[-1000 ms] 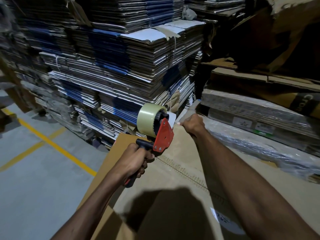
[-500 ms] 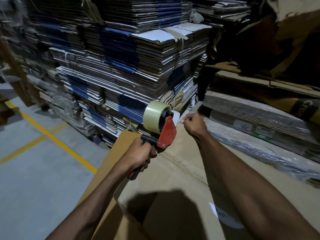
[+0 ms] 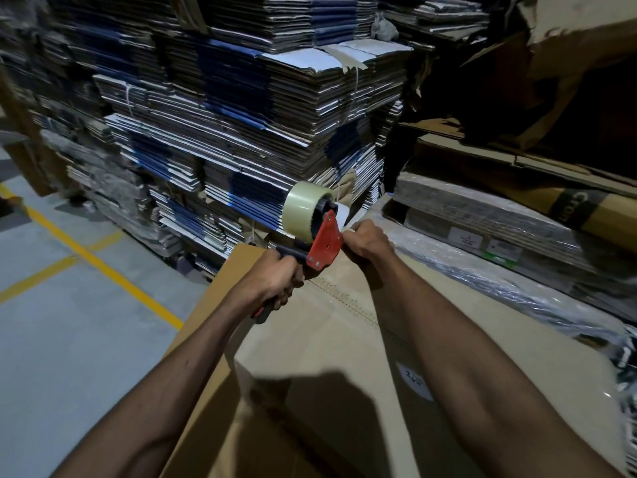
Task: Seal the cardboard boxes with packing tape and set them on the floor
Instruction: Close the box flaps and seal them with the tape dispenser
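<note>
My left hand (image 3: 275, 277) grips the tape gun (image 3: 319, 236) over the box (image 3: 327, 339); my right hand (image 3: 367, 239) pinches its tape end (image 3: 344, 215)

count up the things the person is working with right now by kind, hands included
hands: 2, the left hand gripping the dispenser handle, the right hand pinching the tape end
tape dispenser: 1, red, held over the box
tape roll: 1, clear, on the dispenser
cardboard box: 1, under both hands
total: 5
</note>
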Motion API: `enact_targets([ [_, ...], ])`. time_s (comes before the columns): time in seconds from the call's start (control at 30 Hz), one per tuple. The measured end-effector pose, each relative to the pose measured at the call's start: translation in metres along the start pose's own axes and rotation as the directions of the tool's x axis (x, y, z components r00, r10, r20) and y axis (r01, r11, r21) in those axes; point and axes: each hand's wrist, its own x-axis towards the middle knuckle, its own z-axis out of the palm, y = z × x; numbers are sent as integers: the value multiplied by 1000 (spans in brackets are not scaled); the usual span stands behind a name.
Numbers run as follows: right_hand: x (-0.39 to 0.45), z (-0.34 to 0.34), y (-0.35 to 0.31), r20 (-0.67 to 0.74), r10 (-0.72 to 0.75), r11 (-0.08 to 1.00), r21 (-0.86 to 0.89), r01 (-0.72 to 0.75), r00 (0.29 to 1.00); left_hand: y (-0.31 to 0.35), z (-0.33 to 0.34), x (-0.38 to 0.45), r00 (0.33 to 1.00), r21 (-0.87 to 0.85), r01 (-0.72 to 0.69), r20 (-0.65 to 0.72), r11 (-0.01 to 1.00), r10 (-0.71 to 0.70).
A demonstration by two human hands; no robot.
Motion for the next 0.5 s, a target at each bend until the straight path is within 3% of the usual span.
enact_targets([
  [0.37,-12,3,-11,-42,61,998,-32,-63,997,-1,-18,-29,998,55,64,17,996,-65],
  [0.5,-21,2,-8,-41,19,999,-36,-21,999,-5,-30,-52,997,73,37,62,997,-41],
])
